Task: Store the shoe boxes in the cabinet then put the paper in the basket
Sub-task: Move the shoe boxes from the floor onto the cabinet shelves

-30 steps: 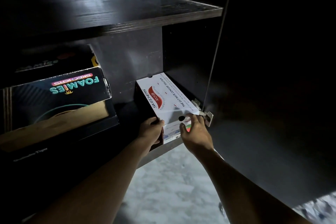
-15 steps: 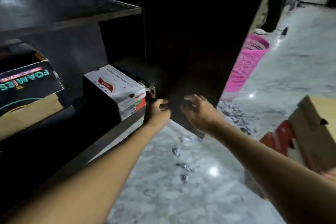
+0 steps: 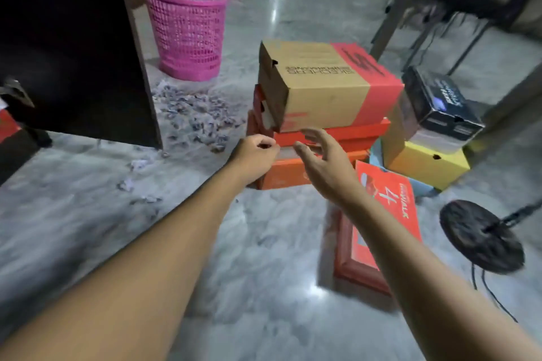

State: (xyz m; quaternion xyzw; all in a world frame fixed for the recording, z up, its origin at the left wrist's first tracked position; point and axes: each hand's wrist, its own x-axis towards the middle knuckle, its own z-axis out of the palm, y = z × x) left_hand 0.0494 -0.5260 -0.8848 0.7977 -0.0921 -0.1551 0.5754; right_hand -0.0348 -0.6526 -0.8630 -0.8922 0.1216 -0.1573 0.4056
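In the head view, the left hand (image 3: pixel 255 155) is held curled and empty, the right hand (image 3: pixel 325 167) spread wide. The stacked shoe boxes (image 3: pixel 322 88) are seen just beyond both; the paper scraps (image 3: pixel 193 117) and the pink basket (image 3: pixel 187 26) are found farther left.

At least seven shoe boxes (image 3: pixel 325 88) show: three in the middle stack (image 3: pixel 293 176), three in the right stack (image 3: pixel 425 161) and one flat red box (image 3: pixel 390 196), though blur may hide more. There is one pink basket (image 3: pixel 187 29), one heap of paper scraps (image 3: pixel 193 114), at least four loose scraps (image 3: pixel 137 164) and one round black base (image 3: pixel 481 234). Two hands appear, one left hand (image 3: pixel 255 155) and one right hand (image 3: pixel 322 161).
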